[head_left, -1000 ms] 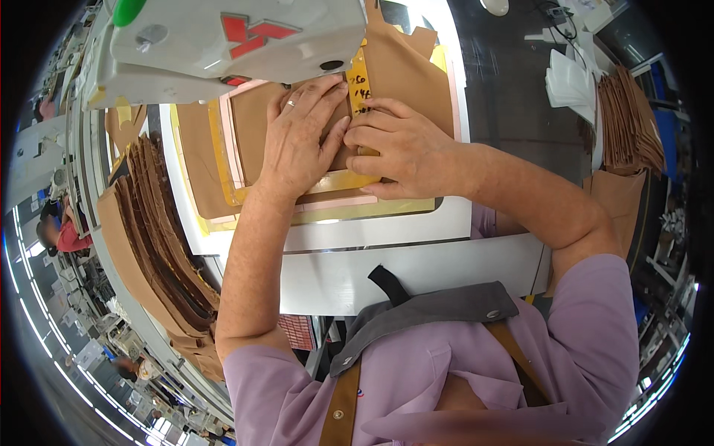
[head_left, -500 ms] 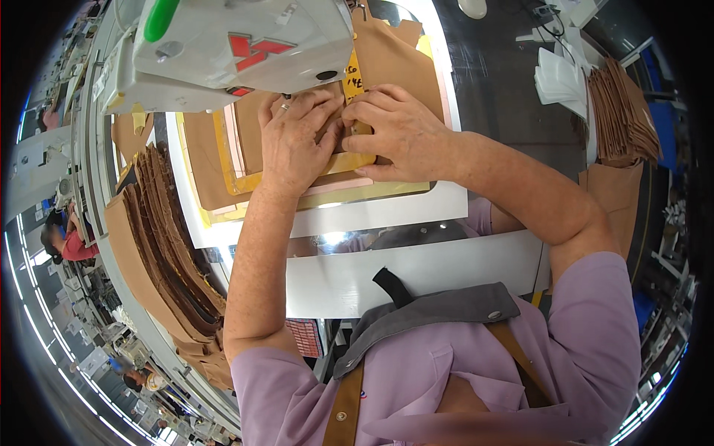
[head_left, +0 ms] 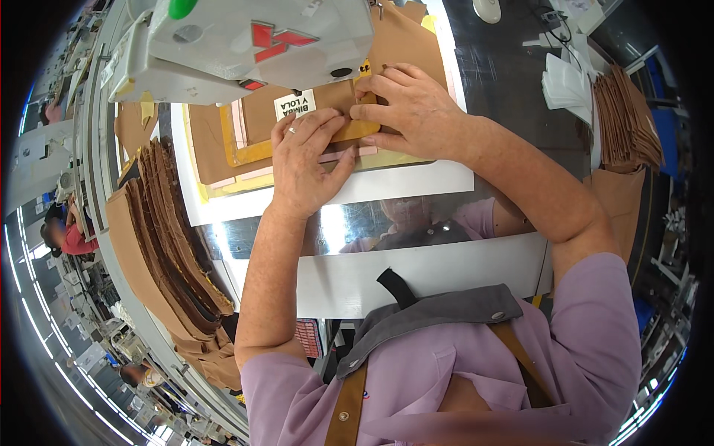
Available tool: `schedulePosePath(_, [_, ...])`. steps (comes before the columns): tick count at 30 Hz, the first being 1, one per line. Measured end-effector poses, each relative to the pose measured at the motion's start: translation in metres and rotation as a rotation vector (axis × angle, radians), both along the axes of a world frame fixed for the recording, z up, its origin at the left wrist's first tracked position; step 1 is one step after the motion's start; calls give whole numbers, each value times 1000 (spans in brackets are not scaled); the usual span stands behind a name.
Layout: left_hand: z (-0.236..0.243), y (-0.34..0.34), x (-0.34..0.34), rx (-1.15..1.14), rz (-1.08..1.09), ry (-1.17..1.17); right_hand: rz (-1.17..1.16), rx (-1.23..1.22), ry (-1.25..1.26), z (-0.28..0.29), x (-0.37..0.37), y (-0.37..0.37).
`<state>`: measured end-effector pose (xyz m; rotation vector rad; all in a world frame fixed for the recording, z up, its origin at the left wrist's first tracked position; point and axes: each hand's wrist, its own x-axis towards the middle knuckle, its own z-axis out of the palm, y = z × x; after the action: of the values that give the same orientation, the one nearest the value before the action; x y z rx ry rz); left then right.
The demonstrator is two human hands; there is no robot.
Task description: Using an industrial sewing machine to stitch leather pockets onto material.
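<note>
My left hand (head_left: 309, 160) lies with fingers stretched and thumb apart on the near side of a yellow frame (head_left: 256, 152). Its fingertips touch or nearly touch a small white label (head_left: 295, 104) with dark print. My right hand (head_left: 420, 111) has bent fingers closed around the frame's right corner, with the thumb at the near side. Inside and around the frame is brown sheet material (head_left: 204, 141), resting on a white board (head_left: 454, 177). The head of a white sewing machine (head_left: 260, 44) with red marks hangs just beyond my left hand and hides part of the work.
Stacked brown pieces (head_left: 160, 230) stand on the left, and another brown bundle (head_left: 625, 119) sits at the right beside white sheets (head_left: 564, 83). A white mouse-shaped object (head_left: 487, 10) lies at the far right. Shiny metal (head_left: 335, 227) borders the board's near edge.
The board and frame have shifted away from me, baring more metal. My left fingers have drawn back toward me, and the white label now shows beyond them. My right hand has moved slightly farther away.
</note>
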<state>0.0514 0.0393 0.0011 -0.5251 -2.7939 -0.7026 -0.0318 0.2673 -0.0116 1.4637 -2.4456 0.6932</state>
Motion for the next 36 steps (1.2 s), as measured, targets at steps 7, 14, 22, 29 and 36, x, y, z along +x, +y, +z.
schedulePosePath(7, [-7,-1,-19,21,22,7,-40,50,21,-6,-1,7])
schedulePosePath(14, [-5,0,-35,-21,54,-22,-161,119,58,-8,-11,12])
schedulePosePath(22, [-8,-11,-26,-65,140,83,-234,149,107,-13,-23,7])
schedulePosePath(29, [-9,-21,57,-144,240,41,-235,201,100,-11,-19,6])
schedulePosePath(36, [-14,-28,96,-270,473,78,-199,189,78,-9,-17,6])
